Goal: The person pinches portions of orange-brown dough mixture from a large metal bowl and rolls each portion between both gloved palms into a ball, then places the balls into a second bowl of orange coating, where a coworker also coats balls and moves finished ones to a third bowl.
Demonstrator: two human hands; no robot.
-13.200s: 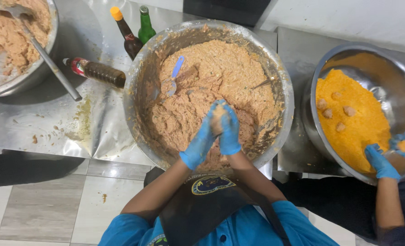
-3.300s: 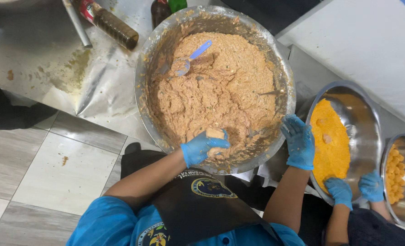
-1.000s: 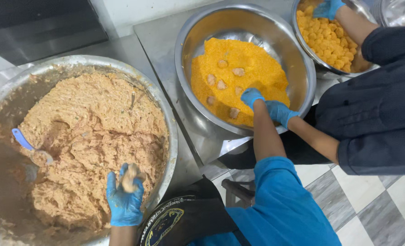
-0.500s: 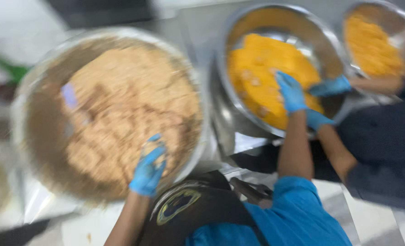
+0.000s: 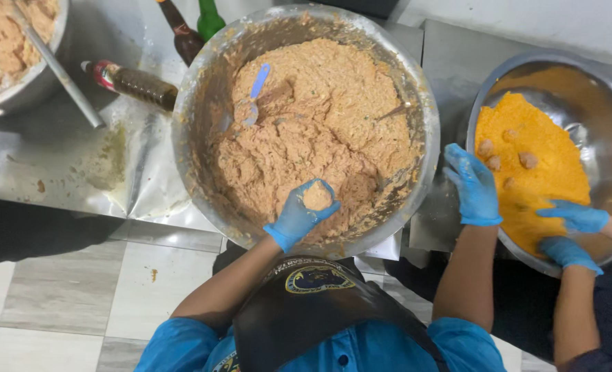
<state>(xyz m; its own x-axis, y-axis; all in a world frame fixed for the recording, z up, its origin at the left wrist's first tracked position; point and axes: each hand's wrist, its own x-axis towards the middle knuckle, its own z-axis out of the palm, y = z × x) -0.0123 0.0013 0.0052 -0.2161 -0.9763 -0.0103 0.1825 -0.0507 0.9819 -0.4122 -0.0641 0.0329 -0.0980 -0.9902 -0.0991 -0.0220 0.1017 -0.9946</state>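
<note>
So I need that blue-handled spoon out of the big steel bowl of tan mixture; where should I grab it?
Grip the blue-handled spoon by its bare blue handle, coming from the bowl's far side. Its scoop end is sunk in the tan mixture, while the handle sticks up clear and looks clean.

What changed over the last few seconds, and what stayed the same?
The right hand has drawn back from the orange crumb bowl, empty, to between the bowls. The left hand still cups a lump of mixture over the big bowl. The blue spoon is unmoved.

Steel counter (image 5: 58,172), grey tile floor (image 5: 65,296).
</note>
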